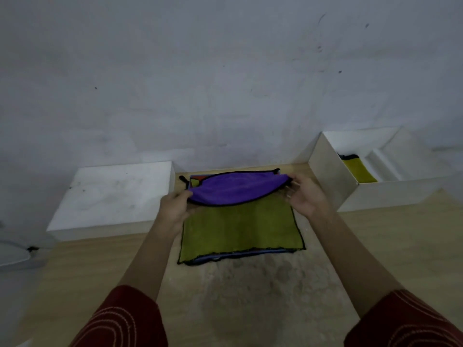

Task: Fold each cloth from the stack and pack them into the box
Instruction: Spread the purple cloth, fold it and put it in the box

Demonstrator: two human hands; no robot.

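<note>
A purple cloth (235,189) with black edging hangs in a sagging arc over the far half of the stack of cloths (240,255). My left hand (175,209) grips its left end and my right hand (307,194) grips its right end. Below it lies an olive-green cloth (240,229), flat on top of the stack, with blue layers showing at the near edge and a red corner at the far left. The open white box (330,171) stands at the right and holds a folded yellow-green cloth (359,171).
A closed white box (112,196) sits left of the stack on the wooden table (388,241). A grey wall rises right behind the table. A stained patch marks the table in front of the stack. Red sleeves cover my upper arms.
</note>
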